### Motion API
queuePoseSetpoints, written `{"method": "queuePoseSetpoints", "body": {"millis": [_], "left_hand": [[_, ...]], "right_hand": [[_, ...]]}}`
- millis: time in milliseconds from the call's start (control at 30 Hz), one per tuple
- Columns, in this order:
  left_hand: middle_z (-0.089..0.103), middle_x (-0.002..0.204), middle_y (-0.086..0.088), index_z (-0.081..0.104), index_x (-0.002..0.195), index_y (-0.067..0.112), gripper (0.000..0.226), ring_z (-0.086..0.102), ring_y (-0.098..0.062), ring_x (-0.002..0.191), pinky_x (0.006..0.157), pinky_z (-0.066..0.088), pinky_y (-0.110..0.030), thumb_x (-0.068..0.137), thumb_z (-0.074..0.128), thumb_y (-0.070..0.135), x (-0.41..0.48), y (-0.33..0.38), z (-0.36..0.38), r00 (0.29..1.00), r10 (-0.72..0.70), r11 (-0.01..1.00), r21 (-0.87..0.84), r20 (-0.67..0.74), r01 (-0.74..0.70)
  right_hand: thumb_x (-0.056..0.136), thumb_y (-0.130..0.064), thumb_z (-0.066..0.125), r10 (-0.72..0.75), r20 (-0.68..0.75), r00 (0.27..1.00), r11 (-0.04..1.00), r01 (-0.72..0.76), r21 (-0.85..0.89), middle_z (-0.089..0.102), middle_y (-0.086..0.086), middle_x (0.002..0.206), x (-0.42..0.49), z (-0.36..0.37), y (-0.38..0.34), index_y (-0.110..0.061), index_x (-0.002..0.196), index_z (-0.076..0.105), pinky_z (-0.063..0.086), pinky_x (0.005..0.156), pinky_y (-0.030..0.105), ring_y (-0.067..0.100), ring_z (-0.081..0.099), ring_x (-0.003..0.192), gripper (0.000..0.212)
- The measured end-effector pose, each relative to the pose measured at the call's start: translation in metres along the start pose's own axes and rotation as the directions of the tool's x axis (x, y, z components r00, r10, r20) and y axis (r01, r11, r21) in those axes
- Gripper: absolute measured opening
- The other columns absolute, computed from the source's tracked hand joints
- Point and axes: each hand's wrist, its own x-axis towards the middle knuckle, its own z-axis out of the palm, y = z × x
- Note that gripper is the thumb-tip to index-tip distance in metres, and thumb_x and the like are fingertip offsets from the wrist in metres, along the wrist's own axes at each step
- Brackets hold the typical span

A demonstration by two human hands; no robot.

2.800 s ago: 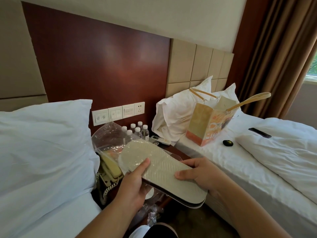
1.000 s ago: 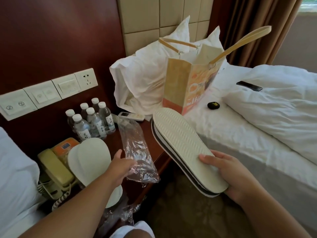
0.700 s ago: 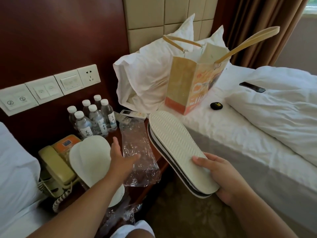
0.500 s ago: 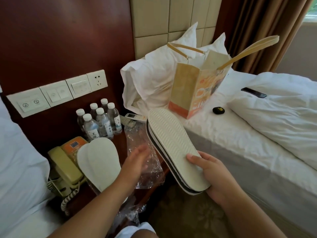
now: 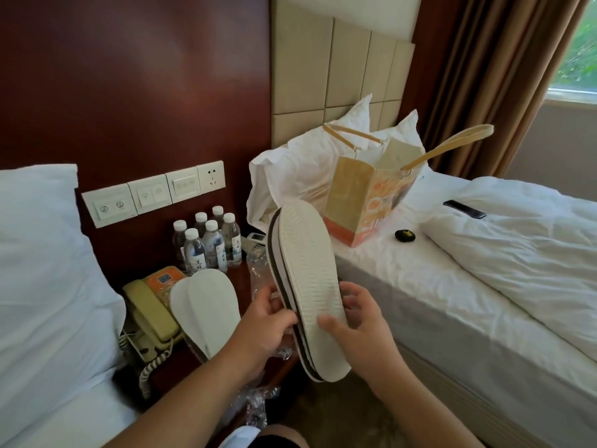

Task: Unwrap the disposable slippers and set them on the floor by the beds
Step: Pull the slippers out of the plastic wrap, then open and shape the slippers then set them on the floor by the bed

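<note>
You held the stacked slipper pair (image 5: 307,270) sole-up over the floor (image 5: 352,412) between the beds. Its long axis ran away from you, heel end nearest, toe end toward the wall panel (image 5: 145,92). Your left hand (image 5: 268,321) pinched the left edge. Your right hand (image 5: 361,324) gripped the right edge, thumb on the sole. Both hands sat on the heel half, equally near.

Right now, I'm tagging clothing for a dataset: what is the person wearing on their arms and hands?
Nothing shows on either. The left hand and right hand are bare, without gloves, and no ring shows. The left forearm and right forearm are uncovered to the frame's edge: no sleeve, watch or bracelet.
</note>
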Motion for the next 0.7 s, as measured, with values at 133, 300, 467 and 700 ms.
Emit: {"method": "queuePoseSetpoints", "body": {"millis": [133,300,467,700], "left_hand": [[0.073,0.113,0.012,0.057,0.108,0.058,0.051,0.072,-0.015,0.101,0.078,0.062,-0.045,0.068,0.073,0.031,-0.024,0.011,0.001,0.998,0.066,0.997,0.047,-0.011,-0.066],[0.073,0.113,0.011,0.054,0.119,0.052,0.059,0.072,-0.014,0.099,0.068,0.061,-0.032,0.083,0.067,0.006,-0.051,0.019,-0.005,0.988,0.149,0.986,0.085,-0.048,-0.145],[0.073,0.114,0.012,0.051,0.120,0.054,0.056,0.071,-0.011,0.101,0.079,0.062,-0.036,0.089,0.068,0.011,-0.071,0.024,-0.009,0.983,0.169,0.978,0.136,-0.076,-0.157],[0.072,0.115,0.014,0.051,0.120,0.053,0.056,0.070,-0.009,0.103,0.078,0.061,-0.032,0.091,0.064,0.007,-0.084,0.024,-0.022,0.977,0.165,0.976,0.163,-0.138,-0.142]], "right_hand": [[0.062,-0.074,0.066,-0.201,0.002,0.980,0.946,0.194,-0.261,0.032,-0.025,0.126,-0.019,0.014,-0.015,-0.054,0.125,0.040,0.037,0.101,0.029,0.001,0.034,0.121,0.071],[0.052,-0.079,0.065,-0.237,0.073,0.969,0.871,0.245,-0.426,0.024,-0.023,0.127,-0.039,0.016,-0.035,-0.043,0.140,0.031,0.031,0.107,0.032,0.003,0.023,0.123,0.101],[0.058,-0.053,0.074,-0.163,0.159,0.974,0.909,0.211,-0.360,0.027,-0.023,0.136,-0.057,0.017,-0.043,-0.036,0.147,0.027,0.039,0.101,0.027,0.005,0.034,0.127,0.103],[0.076,-0.005,0.057,-0.008,0.171,0.985,0.994,-0.011,0.107,0.076,-0.011,0.098,-0.067,0.006,-0.054,-0.046,0.109,0.065,0.061,0.073,0.034,0.010,0.072,0.089,0.053]]}}
